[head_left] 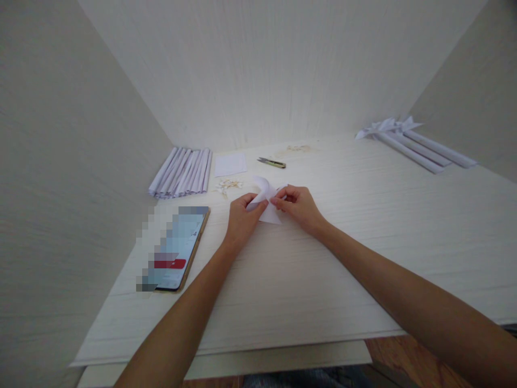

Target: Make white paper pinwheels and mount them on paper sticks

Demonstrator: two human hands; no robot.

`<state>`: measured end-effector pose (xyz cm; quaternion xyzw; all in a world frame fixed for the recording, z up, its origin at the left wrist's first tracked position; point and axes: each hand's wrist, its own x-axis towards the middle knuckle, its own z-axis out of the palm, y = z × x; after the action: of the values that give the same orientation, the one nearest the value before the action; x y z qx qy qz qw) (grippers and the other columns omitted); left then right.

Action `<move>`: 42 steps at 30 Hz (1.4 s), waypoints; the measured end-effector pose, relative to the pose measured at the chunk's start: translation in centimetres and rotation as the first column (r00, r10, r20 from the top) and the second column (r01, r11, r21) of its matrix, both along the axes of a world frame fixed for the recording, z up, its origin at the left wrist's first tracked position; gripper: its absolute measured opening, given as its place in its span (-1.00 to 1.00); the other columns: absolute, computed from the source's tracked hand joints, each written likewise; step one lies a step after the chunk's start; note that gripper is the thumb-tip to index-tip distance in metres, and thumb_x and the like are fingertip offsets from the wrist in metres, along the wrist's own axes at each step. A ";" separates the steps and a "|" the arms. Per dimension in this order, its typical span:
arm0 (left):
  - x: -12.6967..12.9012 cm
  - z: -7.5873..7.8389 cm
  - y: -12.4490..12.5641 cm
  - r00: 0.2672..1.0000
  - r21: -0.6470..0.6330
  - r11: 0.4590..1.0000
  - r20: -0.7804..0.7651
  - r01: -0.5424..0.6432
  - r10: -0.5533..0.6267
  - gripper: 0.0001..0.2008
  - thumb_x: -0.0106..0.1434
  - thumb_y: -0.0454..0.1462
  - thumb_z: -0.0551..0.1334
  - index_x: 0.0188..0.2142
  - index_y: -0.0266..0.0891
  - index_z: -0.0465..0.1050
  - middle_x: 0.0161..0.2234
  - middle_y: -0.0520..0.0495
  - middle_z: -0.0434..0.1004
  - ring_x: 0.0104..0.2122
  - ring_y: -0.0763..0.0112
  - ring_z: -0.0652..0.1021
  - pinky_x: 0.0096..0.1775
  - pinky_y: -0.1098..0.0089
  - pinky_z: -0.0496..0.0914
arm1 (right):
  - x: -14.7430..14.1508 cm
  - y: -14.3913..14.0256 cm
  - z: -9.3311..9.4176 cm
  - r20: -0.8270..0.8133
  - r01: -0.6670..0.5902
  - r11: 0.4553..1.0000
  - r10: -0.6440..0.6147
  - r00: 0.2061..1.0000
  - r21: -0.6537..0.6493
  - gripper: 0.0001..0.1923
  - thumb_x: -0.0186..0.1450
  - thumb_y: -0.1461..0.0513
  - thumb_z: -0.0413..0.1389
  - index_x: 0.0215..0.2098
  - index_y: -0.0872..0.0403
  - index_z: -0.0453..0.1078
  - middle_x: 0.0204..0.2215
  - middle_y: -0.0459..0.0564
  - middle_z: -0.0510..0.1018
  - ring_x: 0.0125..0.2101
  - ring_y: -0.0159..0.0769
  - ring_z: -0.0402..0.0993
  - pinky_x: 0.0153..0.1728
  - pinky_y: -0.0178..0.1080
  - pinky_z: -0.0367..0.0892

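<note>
A white paper pinwheel (271,216) with curled and pointed blades is held just above the middle of the table. My left hand (244,216) grips its left side, the thumb pressed near the centre. On the other side, my right hand (298,205) is closed, thumb and forefinger pinching the paper close to the middle. Whether a small piece is also between those fingertips cannot be made out. Beyond my left hand lie several short cotton-tipped sticks (231,184), a flat white paper sheet (230,164) and a pair of thread snips (272,162).
Rolled white paper tubes (181,172) are stacked at the back left. A phone (181,250) lies left of my left forearm. At the back right, finished-looking pinwheels (388,127) on paper tubes (418,151) rest near the wall. More small sticks (298,148) lie behind the snips.
</note>
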<state>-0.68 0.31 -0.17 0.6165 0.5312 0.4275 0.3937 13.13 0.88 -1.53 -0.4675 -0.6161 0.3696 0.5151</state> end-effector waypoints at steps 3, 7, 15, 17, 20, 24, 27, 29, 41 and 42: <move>-0.1 -0.1 0.1 0.999 -0.019 0.999 0.025 0.025 -0.025 -0.76 -0.05 -0.20 0.17 -0.42 -0.34 0.44 -0.52 0.02 0.44 -0.55 0.48 0.39 -0.51 0.49 0.27 | 0.0 0.0 0.1 -0.020 -0.004 1.000 0.004 1.000 -0.013 -0.86 -0.03 0.23 0.12 -0.66 0.15 0.31 -0.68 -0.14 0.32 -0.65 -0.49 0.20 -0.61 -0.37 0.13; -0.2 -0.2 0.3 0.994 -0.040 0.996 0.074 0.079 -0.076 -0.78 -0.06 -0.23 0.17 -0.43 -0.33 0.43 -0.52 0.02 0.44 -0.55 0.49 0.39 -0.52 0.49 0.26 | -0.1 -0.1 0.2 -0.011 -0.002 1.000 0.002 1.000 -0.008 -0.88 -0.04 0.26 0.11 -0.67 0.15 0.30 -0.67 -0.14 0.32 -0.63 -0.48 0.22 -0.60 -0.36 0.15; -0.1 -0.1 0.4 0.991 -0.049 0.993 0.086 0.111 -0.106 -0.86 -0.07 -0.24 0.16 -0.58 -0.31 0.33 -0.63 0.10 0.28 -0.59 0.56 0.30 -0.56 0.53 0.18 | -0.2 -0.4 0.0 0.067 0.057 0.997 -0.060 0.996 0.049 -0.89 -0.05 0.32 0.12 -0.69 0.13 0.28 -0.63 -0.14 0.29 -0.60 -0.48 0.23 -0.58 -0.35 0.22; -0.2 -0.1 0.4 0.994 -0.041 0.994 0.041 0.106 -0.104 -0.85 -0.06 -0.23 0.15 -0.62 -0.30 0.29 -0.66 0.12 0.22 -0.62 0.58 0.26 -0.58 0.54 0.14 | -0.2 -0.5 0.1 0.077 0.048 0.997 -0.053 0.996 0.068 -0.88 -0.05 0.32 0.12 -0.69 0.12 0.27 -0.63 -0.15 0.27 -0.61 -0.49 0.23 -0.59 -0.37 0.22; -0.2 -0.2 0.5 0.995 -0.029 0.995 -0.036 0.094 -0.095 -0.86 -0.05 -0.25 0.13 -0.62 -0.30 0.28 -0.66 0.13 0.19 -0.62 0.58 0.24 -0.59 0.54 0.10 | -0.2 -0.6 0.1 0.093 0.041 0.995 -0.049 0.994 0.090 -0.88 -0.04 0.33 0.12 -0.69 0.12 0.27 -0.62 -0.15 0.25 -0.62 -0.51 0.20 -0.62 -0.39 0.21; -0.3 0.0 0.4 0.992 -0.020 0.997 -0.095 0.077 -0.079 -0.87 -0.05 -0.27 0.12 -0.63 -0.30 0.27 -0.67 0.13 0.18 -0.62 0.58 0.24 -0.59 0.53 0.10 | -0.1 -0.6 0.0 0.090 0.026 0.995 -0.035 0.995 0.101 -0.88 -0.03 0.34 0.11 -0.68 0.12 0.26 -0.61 -0.16 0.22 -0.62 -0.51 0.19 -0.63 -0.39 0.19; -0.2 0.0 0.5 0.992 -0.004 0.997 -0.105 0.072 -0.072 -0.87 -0.05 -0.27 0.12 -0.63 -0.30 0.28 -0.66 0.13 0.20 -0.62 0.58 0.24 -0.58 0.53 0.11 | -0.1 -0.6 0.1 0.072 0.035 0.993 -0.043 0.996 0.113 -0.88 -0.03 0.33 0.11 -0.66 0.12 0.24 -0.59 -0.16 0.23 -0.60 -0.50 0.19 -0.61 -0.38 0.20; -0.2 0.0 0.5 0.995 0.003 0.997 -0.067 0.071 -0.071 -0.87 -0.04 -0.26 0.12 -0.61 -0.30 0.29 -0.64 0.12 0.22 -0.60 0.56 0.27 -0.56 0.52 0.14 | -0.1 -0.6 0.2 0.023 0.055 0.993 -0.058 0.998 0.104 -0.88 -0.03 0.32 0.12 -0.62 0.10 0.22 -0.57 -0.16 0.25 -0.57 -0.49 0.22 -0.58 -0.38 0.22; 0.0 -0.4 0.4 0.986 -0.075 0.994 0.154 0.074 -0.062 -0.90 -0.11 -0.28 0.17 -0.61 -0.30 0.31 -0.63 0.11 0.31 -0.61 0.57 0.32 -0.56 0.53 0.19 | -0.3 -0.8 0.2 -0.328 -0.078 0.996 0.061 0.943 -0.039 -0.58 -0.08 0.34 0.14 -0.36 -0.03 0.00 -0.33 -0.18 0.19 -0.52 -0.54 0.27 -0.58 -0.42 0.29; -0.1 -0.4 0.5 0.983 -0.102 0.992 0.171 0.079 -0.061 -0.89 -0.12 -0.27 0.19 -0.61 -0.30 0.31 -0.63 0.11 0.32 -0.61 0.57 0.32 -0.56 0.52 0.19 | -0.2 -0.8 0.2 -0.330 -0.092 0.995 0.074 0.941 -0.041 -0.56 -0.08 0.34 0.14 -0.34 -0.04 0.00 -0.32 -0.18 0.18 -0.52 -0.55 0.28 -0.58 -0.42 0.29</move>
<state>-0.78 0.80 -0.55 0.5744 0.4969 0.4340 0.4846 12.89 0.12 -1.30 -0.3872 -0.5304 0.4805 0.5812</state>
